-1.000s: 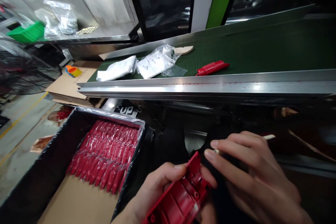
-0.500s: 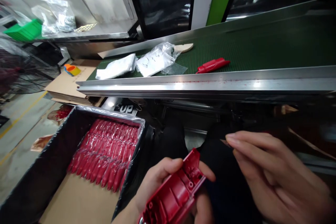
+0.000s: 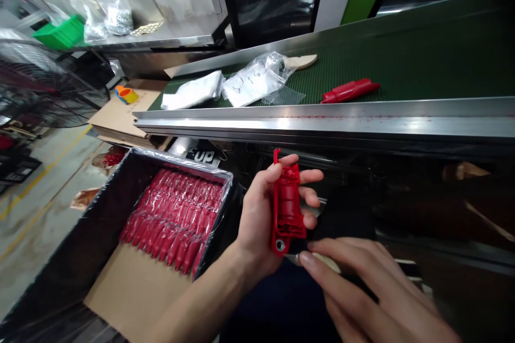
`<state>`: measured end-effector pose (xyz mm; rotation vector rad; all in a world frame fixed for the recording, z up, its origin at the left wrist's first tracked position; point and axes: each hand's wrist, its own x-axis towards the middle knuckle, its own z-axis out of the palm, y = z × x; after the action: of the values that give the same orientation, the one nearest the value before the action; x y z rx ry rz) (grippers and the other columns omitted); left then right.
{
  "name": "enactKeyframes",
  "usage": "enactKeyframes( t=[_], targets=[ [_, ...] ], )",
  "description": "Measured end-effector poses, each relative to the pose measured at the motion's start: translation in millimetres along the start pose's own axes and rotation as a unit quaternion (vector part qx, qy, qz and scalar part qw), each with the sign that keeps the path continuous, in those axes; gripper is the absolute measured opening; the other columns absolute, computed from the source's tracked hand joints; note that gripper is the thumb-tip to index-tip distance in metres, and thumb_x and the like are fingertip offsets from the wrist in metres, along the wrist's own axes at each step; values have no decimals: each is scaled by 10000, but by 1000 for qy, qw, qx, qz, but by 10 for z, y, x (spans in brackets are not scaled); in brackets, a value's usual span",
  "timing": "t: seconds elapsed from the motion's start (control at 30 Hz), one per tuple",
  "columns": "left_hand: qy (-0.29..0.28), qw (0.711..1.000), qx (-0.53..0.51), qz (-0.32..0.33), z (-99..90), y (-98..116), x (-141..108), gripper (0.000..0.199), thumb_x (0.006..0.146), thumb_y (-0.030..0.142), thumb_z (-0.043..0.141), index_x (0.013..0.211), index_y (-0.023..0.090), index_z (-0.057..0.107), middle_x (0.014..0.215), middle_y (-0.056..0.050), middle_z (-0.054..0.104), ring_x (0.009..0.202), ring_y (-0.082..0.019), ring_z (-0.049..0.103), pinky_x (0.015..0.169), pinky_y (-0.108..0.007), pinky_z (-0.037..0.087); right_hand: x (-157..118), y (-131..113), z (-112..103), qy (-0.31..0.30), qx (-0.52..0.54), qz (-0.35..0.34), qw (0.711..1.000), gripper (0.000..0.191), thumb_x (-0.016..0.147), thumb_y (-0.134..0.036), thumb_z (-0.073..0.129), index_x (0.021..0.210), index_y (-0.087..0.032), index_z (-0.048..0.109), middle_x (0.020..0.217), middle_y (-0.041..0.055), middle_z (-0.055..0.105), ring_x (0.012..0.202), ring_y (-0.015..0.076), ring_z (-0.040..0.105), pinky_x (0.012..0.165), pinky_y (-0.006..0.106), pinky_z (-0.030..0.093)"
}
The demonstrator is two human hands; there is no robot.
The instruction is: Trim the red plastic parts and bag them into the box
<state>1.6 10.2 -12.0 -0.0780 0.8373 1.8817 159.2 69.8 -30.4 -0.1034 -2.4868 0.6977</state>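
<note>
My left hand [image 3: 257, 217] is closed around a red plastic housing half [image 3: 288, 201], its hollow, ribbed inside facing up. At the housing's lower end a metal ring sits in a round hole. My right hand [image 3: 370, 284] pinches a small knife [image 3: 326, 262] with a pale handle. Its short blade points left, at or very close to the housing's ringed lower end; I cannot tell if they touch. My palm hides part of the knife handle. Above, another red plastic part [image 3: 350, 91] lies on the green conveyor belt [image 3: 422, 59].
A lined box [image 3: 94, 211] at left holds rows of bagged red parts and a cardboard sheet. White bagged packets [image 3: 193, 91] lie on the belt, behind its metal rail [image 3: 322, 118]. Tape [image 3: 127, 95] rests on stacked cardboard. A fan [image 3: 60, 75] stands at far left.
My left hand has raised the housing and turned it more upright. My right hand has moved left, bringing the knife blade to the housing's lower end. The camera view has shifted slightly.
</note>
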Motion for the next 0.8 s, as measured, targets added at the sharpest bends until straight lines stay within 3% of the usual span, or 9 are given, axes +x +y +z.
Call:
enactKeyframes(
  t=[0.23, 0.43, 0.6, 0.7, 0.8],
  targets=[
    [6, 1000, 29, 3, 37, 6, -22, 309, 946, 348, 390, 1152, 183, 549, 878, -47, 612, 542, -107, 563, 436, -179, 463, 74, 58, 58, 39, 1, -10, 999, 387, 819, 31, 516, 1101, -178, 678, 1031, 84, 660, 969, 172, 608, 769, 300, 511],
    [8, 1000, 23, 9, 12, -19, 4, 311, 948, 343, 398, 1158, 172, 550, 867, -42, 604, 547, -102, 551, 434, -171, 456, 41, 64, 51, 9, -19, -17, 1000, 407, 821, 39, 516, 1138, -173, 659, 1054, 92, 647, 995, 196, 599, 800, 343, 504],
    [2, 1000, 11, -9, -33, 13, 52, 311, 950, 354, 397, 1148, 171, 551, 825, -37, 604, 511, -103, 547, 428, -175, 446, 97, 115, 46, 21, -12, -15, 1000, 380, 831, 43, 516, 1135, -135, 657, 1061, 103, 632, 999, 188, 594, 811, 340, 499],
    [10, 1000, -6, -11, -57, 38, 93, 315, 947, 340, 397, 1130, 143, 564, 827, -45, 598, 511, -104, 543, 420, -180, 445, 136, 108, 45, 24, 41, 8, 999, 381, 843, 43, 506, 1136, -150, 655, 1085, 82, 624, 1015, 154, 600, 833, 290, 504],
    [29, 998, -50, -12, -83, 62, 137, 307, 941, 316, 410, 1112, 124, 578, 865, -57, 587, 573, -112, 553, 420, -176, 446, 163, 105, 38, 67, 59, 62, 994, 380, 846, 33, 520, 1123, -187, 659, 1110, 56, 624, 1009, 147, 611, 824, 277, 500]
  ],
)
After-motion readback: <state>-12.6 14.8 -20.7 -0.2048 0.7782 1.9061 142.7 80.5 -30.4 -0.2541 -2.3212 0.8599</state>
